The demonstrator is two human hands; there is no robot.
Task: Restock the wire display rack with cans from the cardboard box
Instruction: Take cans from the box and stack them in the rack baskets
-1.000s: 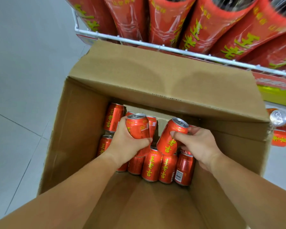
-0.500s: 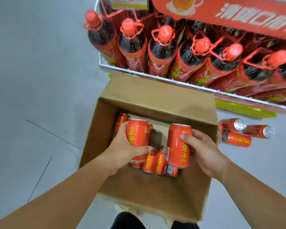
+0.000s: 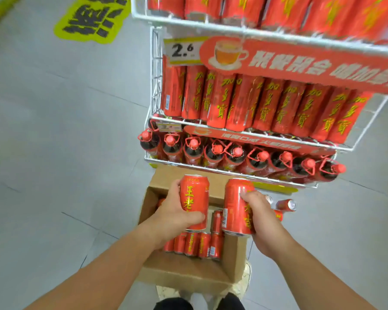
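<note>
My left hand grips an upright red can with yellow characters. My right hand grips a second red can, slightly tilted. Both cans are held above the open cardboard box on the floor. Several more red cans stand in a row inside the box. The white wire display rack rises just beyond the box. Its middle shelf holds a row of tall red cans, its lower shelf dark bottles with red caps.
A few loose cans lie on the grey floor right of the box. A yellow floor sticker sits at the upper left. A price tag reading 2.6 and a red banner hang on the rack. My shoes flank the box.
Both hands have lifted their cans up out of the box. The view has risen and tilted up, so the rack's middle and upper shelves now show.
</note>
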